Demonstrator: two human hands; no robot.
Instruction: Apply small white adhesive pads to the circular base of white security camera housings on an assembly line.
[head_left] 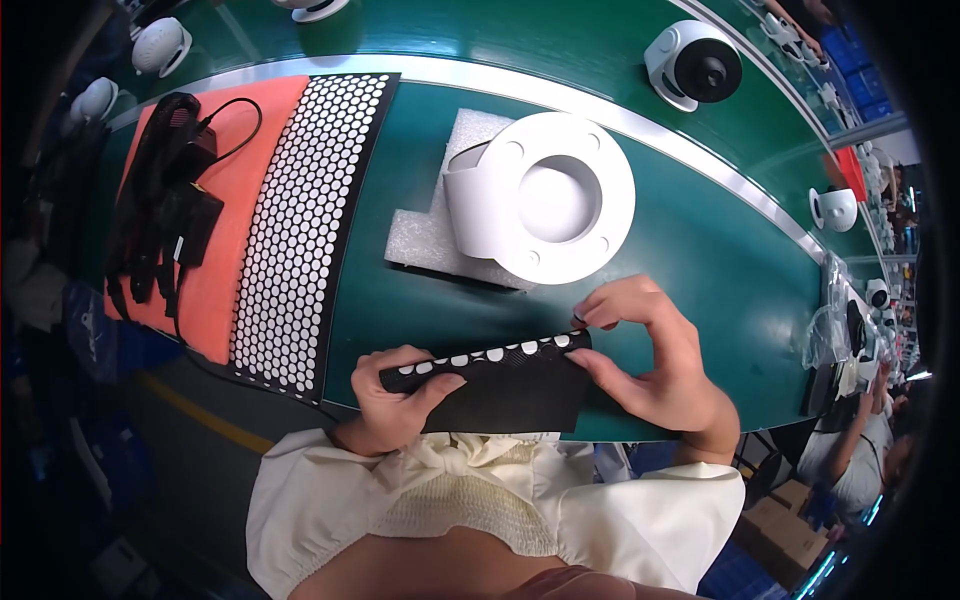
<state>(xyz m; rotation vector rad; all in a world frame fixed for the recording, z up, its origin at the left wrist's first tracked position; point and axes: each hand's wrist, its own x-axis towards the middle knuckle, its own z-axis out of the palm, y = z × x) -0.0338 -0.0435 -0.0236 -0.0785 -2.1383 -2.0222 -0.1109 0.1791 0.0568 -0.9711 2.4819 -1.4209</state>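
Note:
My left hand (395, 395) is closed on the left end of a black sheet of round white stick-on pads (505, 395), bent over so that a row of pads shows along its top edge. Between the fingertips of my right hand (655, 365), at the sheet's right end, is a small dark round pad (578, 318). The right thumb rests against the sheet's corner. Beyond both hands a white camera housing (480, 210) with a round, ring-shaped base lies on its side, on a grey foam block (415, 235).
A larger sheet of white round pads (300, 220) lies at left, beside orange foam (270, 130) bearing black power adapters (190, 215) and cables. Across the green table (720, 260), past a pale rail (480, 75), stand several white cameras (668, 60). Clear plastic bags (828, 330) lie at right.

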